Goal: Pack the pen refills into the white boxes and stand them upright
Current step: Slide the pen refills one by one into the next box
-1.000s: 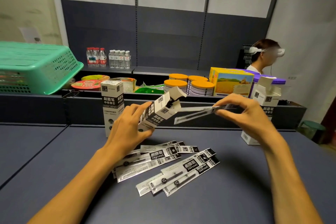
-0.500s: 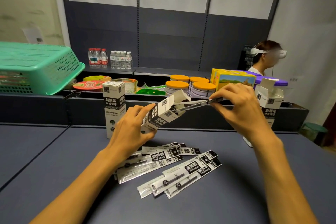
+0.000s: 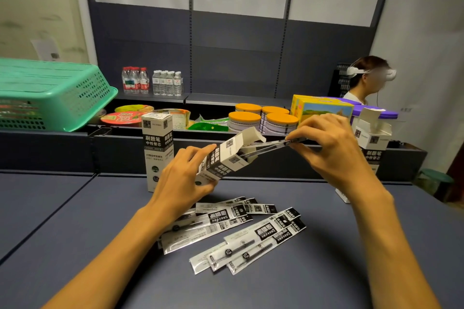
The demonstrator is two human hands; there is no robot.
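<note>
Tilted open box (image 3: 226, 158) is gripped by left hand (image 3: 183, 178); refill (image 3: 271, 148), pinched by right hand (image 3: 334, 148), is partly inserted from 3 o'clock.

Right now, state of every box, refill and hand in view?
Held box: tilted, top flap open, in the left hand's grip.
Refill: partway into the held box.
Left hand: grips the held box.
Right hand: pinches the refill's outer end.
Left box: upright, closed.
Right box: upright, flap open.
Loose refills: flat on the table, unpacked.
</note>
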